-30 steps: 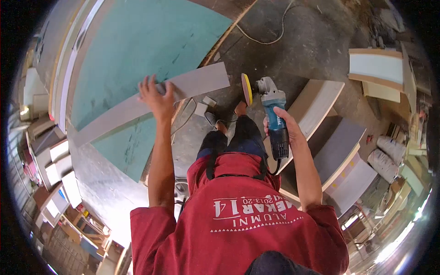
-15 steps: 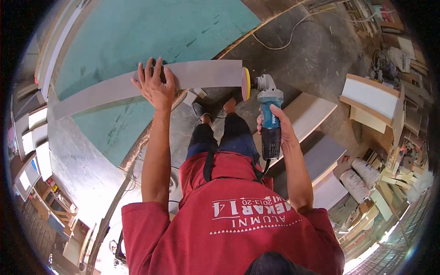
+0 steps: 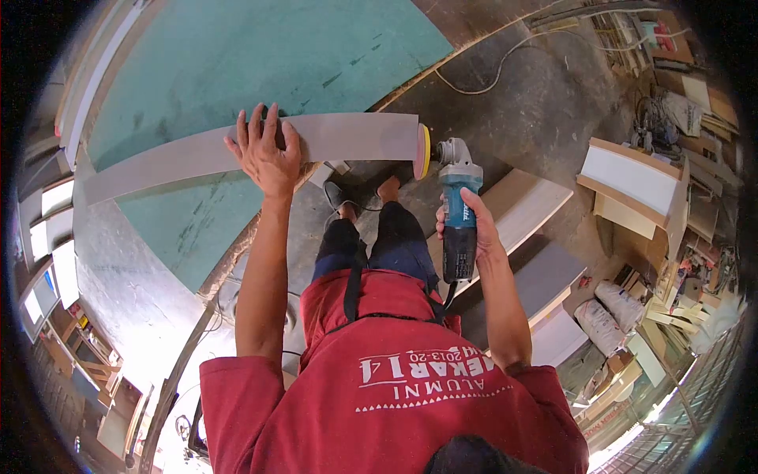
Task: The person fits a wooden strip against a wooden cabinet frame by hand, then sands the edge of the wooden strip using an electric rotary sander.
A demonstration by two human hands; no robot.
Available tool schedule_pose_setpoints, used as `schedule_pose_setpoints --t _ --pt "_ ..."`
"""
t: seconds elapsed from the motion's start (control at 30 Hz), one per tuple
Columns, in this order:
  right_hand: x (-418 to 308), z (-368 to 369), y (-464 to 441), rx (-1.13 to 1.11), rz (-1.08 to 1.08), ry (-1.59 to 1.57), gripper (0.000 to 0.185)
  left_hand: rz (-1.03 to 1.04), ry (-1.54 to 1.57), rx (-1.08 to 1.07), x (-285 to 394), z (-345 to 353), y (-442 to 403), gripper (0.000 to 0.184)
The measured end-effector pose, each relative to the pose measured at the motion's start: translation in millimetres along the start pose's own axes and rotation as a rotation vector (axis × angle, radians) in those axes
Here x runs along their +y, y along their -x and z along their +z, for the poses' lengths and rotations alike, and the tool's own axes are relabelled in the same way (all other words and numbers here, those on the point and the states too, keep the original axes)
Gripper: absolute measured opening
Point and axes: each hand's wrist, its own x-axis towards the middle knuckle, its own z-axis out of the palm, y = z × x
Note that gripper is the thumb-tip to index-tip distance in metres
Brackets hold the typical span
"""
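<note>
My left hand (image 3: 267, 156) lies with fingers spread on a long grey-brown board (image 3: 359, 136), pressing it against the green worktop (image 3: 197, 229). The board's right end juts out past the worktop's edge. My right hand (image 3: 479, 223) is wrapped round the body of a teal and black angle grinder (image 3: 462, 189), held upright. Its sanding disc (image 3: 423, 152), yellow on the backing side, stands on edge against the board's right end and reaches a little below the board's lower corner. Whether the disc spins cannot be made out.
Wide boards (image 3: 517, 209) lie low to the right of my legs. A white panel with brown edges (image 3: 632, 174) stands farther right, near white sacks (image 3: 600, 324) and wood offcuts. A pale cable (image 3: 497, 67) runs across the dark floor.
The whole view has shifted slightly. Against the board's end, the grinder's disc sits a touch farther from my body than before. My left hand keeps its place on the board.
</note>
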Motion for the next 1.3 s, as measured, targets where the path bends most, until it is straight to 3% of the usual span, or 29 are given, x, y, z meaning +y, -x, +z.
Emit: schedule_pose_setpoints --t 0.77,1.3 --pt "-27.9 13.9 -14.9 -0.022 -0.008 -0.010 0.051 0.001 0.003 -0.034 2.0 -3.0 0.1 0.033" --pt "-7.2 -8.1 -6.2 -0.036 -0.011 0.006 0.052 0.016 -0.020 -0.033 7.1 -5.8 5.3 0.035"
